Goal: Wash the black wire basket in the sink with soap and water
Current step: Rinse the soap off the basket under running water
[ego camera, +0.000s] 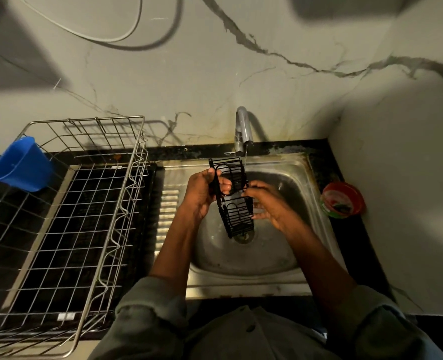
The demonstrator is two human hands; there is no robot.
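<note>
Basket [232,201] over sink [243,275], gripped by left hand [202,196], seemingly pinched by right hand [265,203].

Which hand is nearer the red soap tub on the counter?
Right. The right hand is on the black wire basket's tub-facing side; the left hand grips its far side from the red tub.

One head camera is looking steeply down from close above, facing the wall, with the sink [301,258] lying toward 12 o'clock.

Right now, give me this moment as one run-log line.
stage: rinsing | basket: over sink, under thin tap stream | left hand: grips basket's left side | right hand: fingers on its right edge
</note>
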